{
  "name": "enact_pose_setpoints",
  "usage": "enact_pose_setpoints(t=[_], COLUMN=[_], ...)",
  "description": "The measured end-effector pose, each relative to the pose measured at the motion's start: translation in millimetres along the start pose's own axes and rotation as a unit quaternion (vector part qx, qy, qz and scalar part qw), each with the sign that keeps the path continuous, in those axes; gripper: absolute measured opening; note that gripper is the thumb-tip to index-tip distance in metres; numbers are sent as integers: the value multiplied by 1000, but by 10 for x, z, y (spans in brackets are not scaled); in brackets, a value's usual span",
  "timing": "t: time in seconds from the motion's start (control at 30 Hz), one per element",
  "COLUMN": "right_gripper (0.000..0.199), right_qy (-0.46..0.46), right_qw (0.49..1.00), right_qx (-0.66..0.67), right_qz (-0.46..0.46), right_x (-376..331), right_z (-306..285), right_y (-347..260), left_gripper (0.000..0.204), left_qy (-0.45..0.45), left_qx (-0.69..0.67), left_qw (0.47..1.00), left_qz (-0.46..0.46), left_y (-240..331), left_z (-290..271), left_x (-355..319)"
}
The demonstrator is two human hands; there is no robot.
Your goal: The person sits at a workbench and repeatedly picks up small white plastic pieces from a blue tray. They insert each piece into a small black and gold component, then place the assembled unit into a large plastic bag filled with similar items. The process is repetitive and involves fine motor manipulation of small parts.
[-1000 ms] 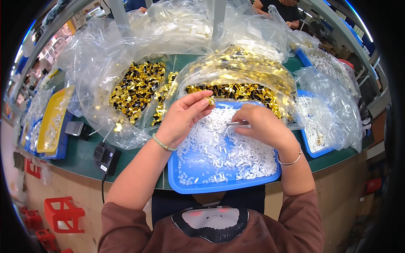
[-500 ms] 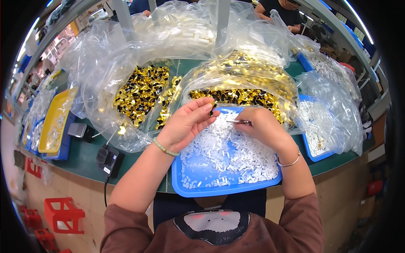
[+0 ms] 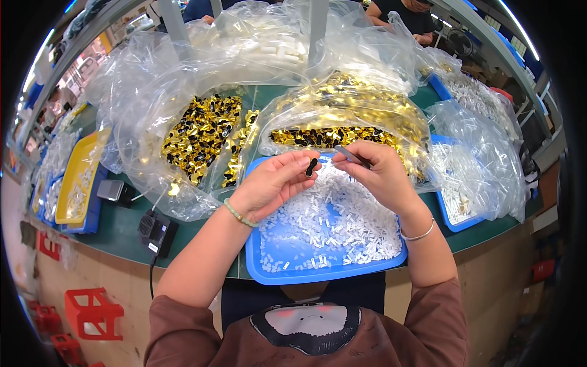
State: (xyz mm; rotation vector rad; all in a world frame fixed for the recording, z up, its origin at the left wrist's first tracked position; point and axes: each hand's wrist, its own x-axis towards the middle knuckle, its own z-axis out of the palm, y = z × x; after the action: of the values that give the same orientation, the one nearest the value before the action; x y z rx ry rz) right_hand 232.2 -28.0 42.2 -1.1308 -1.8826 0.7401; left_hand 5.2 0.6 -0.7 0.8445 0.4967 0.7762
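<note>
Between the thumb and fingers of my left hand (image 3: pixel 269 183) is a small black-and-gold peanut-shaped piece (image 3: pixel 311 167). My right hand (image 3: pixel 386 178) pinches metal tweezers (image 3: pixel 353 156), just to the right of that piece; whether a white bit sits at their tip is too small to tell. Both hands hover above a blue tray (image 3: pixel 318 278), whose floor is strewn with small white rectangular pieces (image 3: pixel 367 235). Just behind the tray, a clear plastic bag (image 3: pixel 348 110) lies open over many gold and black pieces (image 3: pixel 333 136).
Another heap of gold-and-black pieces (image 3: pixel 202 137) lies in clear plastic to the left. A black device with a cord (image 3: pixel 157 232), a small grey box (image 3: pixel 116 191) and a yellow tray (image 3: pixel 73 208) stand at left. At right is another blue tray (image 3: pixel 458 227). A person (image 3: pixel 400 18) sits across.
My right hand has lifted the tweezers from over the white pieces and turned them up beside the small piece. My left hand has turned that piece so its black face shows.
</note>
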Motion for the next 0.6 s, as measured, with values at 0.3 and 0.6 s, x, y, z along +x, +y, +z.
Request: enact_pose_setpoints(t=[0.3, 0.6], right_gripper=[8, 13], right_qy=[-12, 19], right_qw=[999, 989], right_qx=[-3, -95], right_qz=[-39, -112], right_x=[-18, -35], right_z=[123, 233], right_y=[14, 34], left_gripper=[35, 36], left_qy=[-23, -36], left_qx=[-8, 15], left_qw=[1000, 999], left_qz=[4, 0], left_y=[-30, -54], left_z=[30, 22], left_x=[5, 28])
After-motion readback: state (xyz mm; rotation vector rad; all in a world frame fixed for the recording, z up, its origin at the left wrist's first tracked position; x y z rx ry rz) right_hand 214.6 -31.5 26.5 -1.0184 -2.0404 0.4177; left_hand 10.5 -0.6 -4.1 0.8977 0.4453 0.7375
